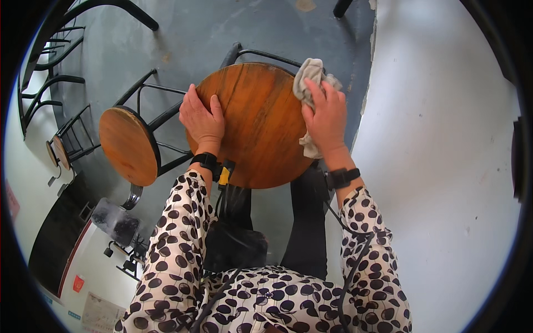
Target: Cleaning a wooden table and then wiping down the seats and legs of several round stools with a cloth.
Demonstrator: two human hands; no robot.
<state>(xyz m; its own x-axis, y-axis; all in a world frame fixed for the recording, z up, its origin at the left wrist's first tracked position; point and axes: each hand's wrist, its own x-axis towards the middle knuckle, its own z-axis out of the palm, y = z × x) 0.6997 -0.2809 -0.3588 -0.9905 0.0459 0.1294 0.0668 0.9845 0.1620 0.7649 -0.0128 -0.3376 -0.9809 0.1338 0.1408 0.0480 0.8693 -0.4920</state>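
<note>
A round wooden stool seat (258,129) with dark grain streaks lies before me, its black metal frame partly showing beyond the far edge. My left hand (202,114) rests on the seat's left edge, fingers a little apart, with no object in it. At the right edge, my right hand (327,114) grips a crumpled light grey cloth (308,81). Part of the cloth hangs below the palm along the rim. Both wrists wear black straps with cables. Whether the right fingertips touch the seat is hidden.
A second wooden-topped stool (127,145) with black legs stands close on the left. More stools (61,152) are farther left. A white wall (437,166) runs along the right side, beside the grey floor (200,33). Black curved metal legs (120,6) show at upper left.
</note>
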